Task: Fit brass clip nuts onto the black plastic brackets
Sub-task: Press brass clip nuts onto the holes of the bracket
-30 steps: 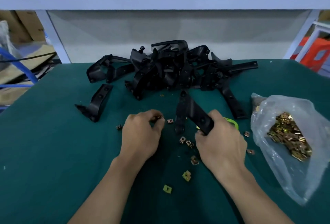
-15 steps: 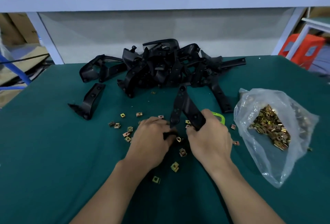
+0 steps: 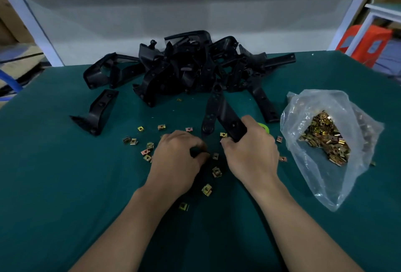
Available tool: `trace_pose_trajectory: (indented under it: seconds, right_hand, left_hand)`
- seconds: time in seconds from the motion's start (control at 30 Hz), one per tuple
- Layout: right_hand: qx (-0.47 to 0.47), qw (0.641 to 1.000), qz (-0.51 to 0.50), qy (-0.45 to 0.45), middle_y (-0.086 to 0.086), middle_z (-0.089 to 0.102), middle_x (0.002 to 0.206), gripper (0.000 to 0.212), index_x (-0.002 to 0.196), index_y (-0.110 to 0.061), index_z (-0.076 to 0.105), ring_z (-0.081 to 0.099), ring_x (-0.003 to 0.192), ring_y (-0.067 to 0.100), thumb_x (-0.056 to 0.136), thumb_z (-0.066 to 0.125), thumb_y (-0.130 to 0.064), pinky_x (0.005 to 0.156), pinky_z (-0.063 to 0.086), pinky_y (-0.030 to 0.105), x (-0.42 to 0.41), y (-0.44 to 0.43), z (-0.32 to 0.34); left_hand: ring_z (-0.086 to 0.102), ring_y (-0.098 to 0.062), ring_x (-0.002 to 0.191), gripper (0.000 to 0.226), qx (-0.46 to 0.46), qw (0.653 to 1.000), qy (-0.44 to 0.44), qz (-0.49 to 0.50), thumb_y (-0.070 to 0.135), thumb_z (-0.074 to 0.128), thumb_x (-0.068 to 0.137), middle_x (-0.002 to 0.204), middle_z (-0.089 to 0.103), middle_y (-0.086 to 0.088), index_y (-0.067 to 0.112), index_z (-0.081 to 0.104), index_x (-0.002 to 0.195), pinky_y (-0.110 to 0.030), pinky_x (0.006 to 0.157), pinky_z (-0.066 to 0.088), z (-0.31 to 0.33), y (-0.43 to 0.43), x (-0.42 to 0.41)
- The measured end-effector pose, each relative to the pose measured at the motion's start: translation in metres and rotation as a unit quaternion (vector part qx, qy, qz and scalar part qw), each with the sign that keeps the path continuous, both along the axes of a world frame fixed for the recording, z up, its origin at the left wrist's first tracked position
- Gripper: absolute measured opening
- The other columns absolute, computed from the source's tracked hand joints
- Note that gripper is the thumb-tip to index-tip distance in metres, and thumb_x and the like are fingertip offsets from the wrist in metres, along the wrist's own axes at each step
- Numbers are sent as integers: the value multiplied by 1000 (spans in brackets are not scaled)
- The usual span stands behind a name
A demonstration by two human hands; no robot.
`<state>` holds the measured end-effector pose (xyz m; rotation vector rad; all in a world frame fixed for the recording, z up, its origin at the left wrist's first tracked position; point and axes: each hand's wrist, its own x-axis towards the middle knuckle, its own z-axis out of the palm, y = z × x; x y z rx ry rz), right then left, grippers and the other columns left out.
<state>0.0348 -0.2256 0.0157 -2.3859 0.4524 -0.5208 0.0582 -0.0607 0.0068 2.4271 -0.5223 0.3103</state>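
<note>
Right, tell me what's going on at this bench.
A person is working at a green table. The right hand holds one arm of a black bracket, and the left hand pinches the tip of its other arm; whether it also holds a nut can't be seen. Loose brass clip nuts lie around the hands, more fill the plastic bag on the right, and a pile of brackets waits behind.

Table (image 3: 65, 185): plain dark teal-green. Heap of brackets (image 3: 184, 69), plus single bracket (image 3: 225, 113) in front: matt black, unpatterned. Clip nuts (image 3: 206, 189): brass-yellow, a few pinkish. Bag (image 3: 358, 124): clear, colourless. Stool (image 3: 382, 41): orange-red. Shelf frame (image 3: 33, 26): white. Scrap (image 3: 265, 128) beside single bracket: lime green.
</note>
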Motion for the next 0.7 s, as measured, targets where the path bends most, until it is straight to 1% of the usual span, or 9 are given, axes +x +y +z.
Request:
trace_pose_trajectory:
  seconds: [0.07, 0.13, 0.17, 0.2, 0.3, 0.4, 0.53, 0.63, 0.7]
  right_hand:
    - [13, 1000, 4, -6, -4, 56, 74, 28, 79, -28, 42, 54, 64, 22, 78, 70, -32, 62, 47, 39, -1, -1, 1]
    - [28, 999, 12, -13, -1, 57, 72, 30, 76, -26, 40, 55, 64, 23, 77, 70, -32, 60, 46, 38, -1, -2, 1]
    - [29, 999, 16, -15, 0, 57, 71, 30, 74, -25, 40, 55, 63, 23, 77, 69, -33, 59, 43, 36, -2, -2, 2]
    - [26, 999, 22, -14, -1, 57, 69, 28, 74, -25, 41, 55, 63, 23, 76, 68, -33, 58, 42, 35, -2, -2, 2]
    - [2, 999, 33, 2, -7, 57, 69, 22, 78, -26, 47, 56, 66, 23, 76, 67, -35, 60, 43, 36, -2, -1, 2]
    - [-13, 999, 33, 3, -9, 56, 67, 21, 76, -28, 47, 55, 65, 22, 75, 67, -35, 61, 40, 35, -2, -2, 1]
    - [-38, 998, 42, -3, -11, 55, 68, 21, 80, -30, 49, 55, 68, 24, 74, 68, -36, 61, 42, 35, -2, -2, 2]
    - [-51, 998, 48, -3, -11, 55, 68, 21, 82, -29, 50, 56, 70, 24, 74, 68, -36, 61, 43, 35, -1, -1, 1]
    - [-56, 997, 47, -3, -11, 56, 69, 20, 84, -29, 52, 56, 72, 25, 74, 69, -36, 61, 43, 35, -1, -2, 1]
  left_hand:
    - [59, -3, 89, 9, -50, 998, 19, 34, 23, 80, 84, 88, 71, 19, 31, 76, 85, -24, 81, 38, 1, -2, -5]
    - [65, 2, 80, 16, -127, 988, 55, 65, 24, 74, 89, 82, 72, 25, 39, 68, 84, -13, 71, 45, 4, -4, -7]
    - [65, 4, 74, 22, -151, 984, 61, 75, 24, 72, 91, 77, 71, 27, 42, 63, 82, -6, 64, 43, 5, -5, -8]
    - [65, 2, 69, 27, -162, 982, 60, 79, 23, 71, 91, 74, 70, 28, 45, 59, 82, -5, 61, 43, 7, -5, -8]
    - [67, 0, 70, 33, -187, 975, 83, 90, 21, 71, 91, 76, 70, 33, 53, 65, 86, -6, 63, 48, 11, -1, -7]
    - [69, 6, 74, 24, -270, 948, 127, 110, 18, 70, 94, 78, 74, 24, 39, 74, 84, -13, 70, 52, 10, 2, -2]
    - [58, 4, 48, 6, -361, 914, 150, 110, 22, 73, 93, 62, 73, 8, 24, 69, 89, -9, 48, 42, 14, 2, 0]
    - [61, -8, 43, 21, -414, 889, 174, 92, 25, 76, 92, 60, 73, -4, 11, 66, 80, -13, 43, 42, 18, 3, -2]
    - [60, -13, 43, 27, -454, 867, 189, 81, 23, 76, 91, 59, 70, -6, 9, 66, 71, -16, 42, 41, 21, 4, -2]
